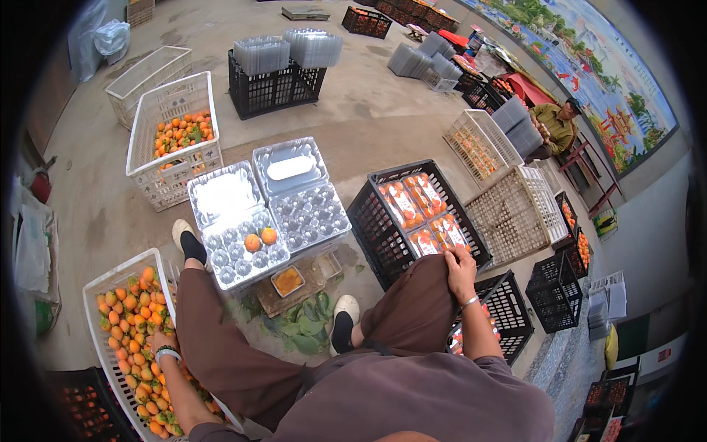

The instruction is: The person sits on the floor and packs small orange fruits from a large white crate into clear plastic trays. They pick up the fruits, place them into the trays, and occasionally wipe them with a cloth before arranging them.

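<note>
My left hand (160,343) reaches among orange persimmons (130,315) in a white plastic crate (91,309) at the lower left; its fingers are partly hidden, so its grip is unclear. My right hand (462,271) rests on my right knee, on the brown trouser fabric, beside a black crate (381,243) of labelled clear boxes (428,207) packed with orange fruit. Before me lie two open clear plastic clamshell trays with round cups. The nearer left tray (235,265) holds two persimmons (260,239); no fruit shows in the right tray (309,215).
Green leaves (306,326) and a small dish (288,280) of orange pulp lie between my feet. Another white crate (174,160) holds persimmons. Stacked clear trays (287,50) top a black crate (276,91). A person (558,124) sits at the right, beyond white crates (502,221).
</note>
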`<act>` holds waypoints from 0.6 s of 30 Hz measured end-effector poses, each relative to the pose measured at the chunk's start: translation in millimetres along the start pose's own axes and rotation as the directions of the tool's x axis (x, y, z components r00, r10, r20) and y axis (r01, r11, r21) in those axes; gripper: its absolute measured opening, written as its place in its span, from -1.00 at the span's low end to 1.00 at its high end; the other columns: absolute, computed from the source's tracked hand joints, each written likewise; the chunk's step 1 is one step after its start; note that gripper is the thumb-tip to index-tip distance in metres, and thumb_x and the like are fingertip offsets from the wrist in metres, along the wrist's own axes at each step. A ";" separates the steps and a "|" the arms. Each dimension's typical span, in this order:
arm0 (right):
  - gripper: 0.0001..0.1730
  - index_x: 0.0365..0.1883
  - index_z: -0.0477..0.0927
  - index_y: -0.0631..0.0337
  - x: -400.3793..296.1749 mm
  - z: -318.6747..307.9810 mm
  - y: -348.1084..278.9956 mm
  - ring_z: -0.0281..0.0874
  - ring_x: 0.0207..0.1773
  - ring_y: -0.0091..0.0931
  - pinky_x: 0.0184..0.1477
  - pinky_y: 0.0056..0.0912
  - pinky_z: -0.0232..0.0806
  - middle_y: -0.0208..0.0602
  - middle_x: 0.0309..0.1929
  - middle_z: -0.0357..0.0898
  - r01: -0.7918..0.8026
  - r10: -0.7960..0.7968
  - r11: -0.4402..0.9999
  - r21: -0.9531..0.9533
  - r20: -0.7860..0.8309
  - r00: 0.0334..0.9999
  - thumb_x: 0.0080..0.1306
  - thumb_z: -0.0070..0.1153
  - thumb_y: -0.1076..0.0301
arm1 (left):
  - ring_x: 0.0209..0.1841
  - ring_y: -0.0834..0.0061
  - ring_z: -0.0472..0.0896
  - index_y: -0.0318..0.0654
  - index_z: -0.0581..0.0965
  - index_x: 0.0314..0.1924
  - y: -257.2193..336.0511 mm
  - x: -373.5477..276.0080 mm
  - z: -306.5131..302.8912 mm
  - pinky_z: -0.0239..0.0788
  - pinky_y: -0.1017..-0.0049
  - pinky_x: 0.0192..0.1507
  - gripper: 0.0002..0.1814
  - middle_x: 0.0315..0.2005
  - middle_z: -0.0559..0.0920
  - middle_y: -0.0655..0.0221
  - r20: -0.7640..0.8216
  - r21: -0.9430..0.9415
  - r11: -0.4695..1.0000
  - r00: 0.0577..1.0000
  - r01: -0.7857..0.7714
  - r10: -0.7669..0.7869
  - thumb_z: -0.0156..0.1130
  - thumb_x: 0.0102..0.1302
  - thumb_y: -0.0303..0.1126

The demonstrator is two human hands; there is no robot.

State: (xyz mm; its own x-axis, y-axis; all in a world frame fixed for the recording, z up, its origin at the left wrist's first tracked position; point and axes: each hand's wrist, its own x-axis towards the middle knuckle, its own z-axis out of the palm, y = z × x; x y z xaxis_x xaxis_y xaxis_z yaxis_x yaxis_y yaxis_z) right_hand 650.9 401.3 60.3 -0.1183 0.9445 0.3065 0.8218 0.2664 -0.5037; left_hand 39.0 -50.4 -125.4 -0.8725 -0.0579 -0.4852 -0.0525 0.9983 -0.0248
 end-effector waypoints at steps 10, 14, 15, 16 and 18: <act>-0.77 -0.20 0.72 0.31 10.0 -2.4 -5.7 0.68 -0.14 -0.33 -0.02 -0.34 0.44 -0.15 -0.24 0.71 0.057 -0.058 0.996 0.063 0.021 0.998 0.37 0.21 0.29 | 0.02 -0.19 0.62 0.10 0.21 0.57 -43.8 103.3 93.2 0.59 0.09 0.04 -0.33 0.53 0.01 -0.06 -0.057 0.131 0.991 0.998 -0.019 0.026 0.04 0.50 -0.47; -0.76 -0.23 0.73 0.26 17.6 -0.8 -14.7 0.68 -0.06 -0.18 0.05 -0.21 0.44 -0.12 -0.21 0.72 0.025 -0.031 0.994 0.102 0.050 0.998 0.33 0.22 0.25 | 0.17 -0.23 0.50 0.19 0.30 0.53 -39.5 67.8 79.4 0.58 0.09 0.05 -0.38 0.49 0.07 -0.07 -0.145 0.039 0.999 0.989 0.038 -0.032 0.05 0.53 -0.45; -0.76 -0.24 0.73 0.27 21.6 3.4 -17.8 0.68 -0.07 -0.19 0.04 -0.22 0.44 -0.12 -0.22 0.71 0.035 -0.040 0.995 0.098 0.048 0.998 0.34 0.21 0.26 | 0.15 -0.23 0.51 0.19 0.30 0.53 -43.9 61.6 77.0 0.58 0.09 0.06 -0.37 0.46 0.10 -0.06 -0.158 -0.015 0.999 0.986 0.049 -0.050 0.10 0.51 -0.43; -0.77 -0.24 0.72 0.27 23.9 8.7 -19.2 0.68 -0.08 -0.20 0.03 -0.23 0.44 -0.11 -0.22 0.71 0.051 -0.056 0.994 0.094 0.058 0.997 0.34 0.21 0.27 | 0.14 -0.22 0.52 0.20 0.31 0.52 -48.4 52.1 73.4 0.58 0.10 0.06 -0.36 0.44 0.12 -0.05 -0.166 -0.070 0.995 0.983 0.072 -0.082 0.15 0.49 -0.40; -0.78 -0.25 0.72 0.30 16.1 3.5 -13.9 0.68 -0.13 -0.23 -0.01 -0.26 0.44 -0.11 -0.25 0.70 0.038 -0.042 0.996 0.078 0.044 0.998 0.35 0.21 0.30 | 0.03 -0.15 0.58 0.20 0.32 0.52 -22.0 26.3 61.9 0.56 0.08 0.06 -0.26 0.33 0.22 -0.01 -0.169 -0.089 0.993 0.982 0.075 -0.089 0.37 0.38 -0.30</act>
State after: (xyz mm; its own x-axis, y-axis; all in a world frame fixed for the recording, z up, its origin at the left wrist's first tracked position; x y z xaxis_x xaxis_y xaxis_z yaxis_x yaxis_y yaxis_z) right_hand 635.6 413.5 69.4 -0.1769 0.9400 0.2919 0.7705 0.3168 -0.5532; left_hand 47.3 -73.7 -191.7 -0.9340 -0.1462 -0.3259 -0.1603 0.9869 0.0167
